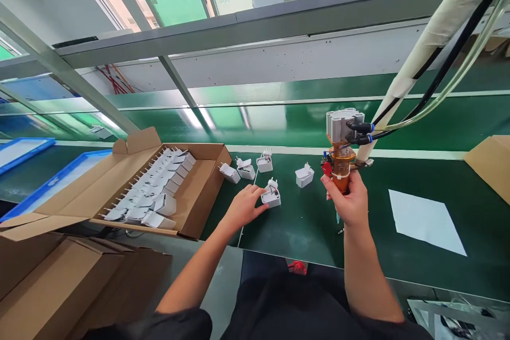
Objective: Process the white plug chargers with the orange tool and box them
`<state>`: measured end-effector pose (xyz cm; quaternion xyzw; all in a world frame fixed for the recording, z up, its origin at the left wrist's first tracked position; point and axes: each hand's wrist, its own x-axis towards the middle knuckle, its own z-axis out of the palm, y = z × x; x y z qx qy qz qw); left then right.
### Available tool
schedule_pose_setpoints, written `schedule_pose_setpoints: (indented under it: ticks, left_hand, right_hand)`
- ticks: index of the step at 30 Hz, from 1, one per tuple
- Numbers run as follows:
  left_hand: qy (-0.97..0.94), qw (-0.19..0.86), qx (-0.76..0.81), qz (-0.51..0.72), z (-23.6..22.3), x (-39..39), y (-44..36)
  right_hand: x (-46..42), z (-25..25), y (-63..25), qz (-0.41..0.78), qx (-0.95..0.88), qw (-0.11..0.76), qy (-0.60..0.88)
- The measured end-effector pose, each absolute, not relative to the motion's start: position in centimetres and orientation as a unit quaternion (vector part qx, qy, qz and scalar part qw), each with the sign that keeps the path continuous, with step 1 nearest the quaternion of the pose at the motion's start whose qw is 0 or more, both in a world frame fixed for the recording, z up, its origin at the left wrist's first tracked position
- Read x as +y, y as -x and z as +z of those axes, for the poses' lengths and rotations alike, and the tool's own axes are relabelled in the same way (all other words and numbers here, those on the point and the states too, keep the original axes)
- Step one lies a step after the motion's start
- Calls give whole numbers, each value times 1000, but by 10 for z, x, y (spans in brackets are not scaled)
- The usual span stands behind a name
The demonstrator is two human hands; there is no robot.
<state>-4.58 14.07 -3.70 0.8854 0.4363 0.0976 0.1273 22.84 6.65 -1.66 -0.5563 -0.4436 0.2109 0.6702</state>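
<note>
My left hand closes its thumb and index finger on the left side of a small white plastic housing, whose top is open with thin wires and a white part showing. In my right hand is a pneumatic hand tool, with an orange-copper body, a grey block on top and black air fittings. Its tip points down at the table. Another white housing stands between my hands. Several more, including this housing, lie beyond my left hand.
An open cardboard box at the left holds rows of white housings. A white sheet lies right on the green table. A pale pole with hoses reaches the tool from the upper right. Blue-rimmed trays sit far left.
</note>
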Motion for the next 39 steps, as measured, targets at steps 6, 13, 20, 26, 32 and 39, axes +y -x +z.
schedule_pose_setpoints:
  ticks: [6,13,20,26,32,39]
  left_hand:
    - [-790,249,507,238,-69,100,38]
    - [-771,300,506,245,-75,81,12]
    - [-789,247,491,276,-75,56,14]
    - [-772,253,499,301,-79,51,15]
    - [-741,247,489,388,-86,39,0]
    - [-719,224,489,440,-85,35,-14]
  right_hand:
    - [65,-6,-209,230,-478,674,515]
    - [65,11,-159,186,-514,665,509]
    - [67,23,-135,203,-510,687,476]
    - [69,25,-118,225,-502,701,454]
    - [68,31,-102,243,-498,714,428]
    - [68,26,-104,218,-490,718,443]
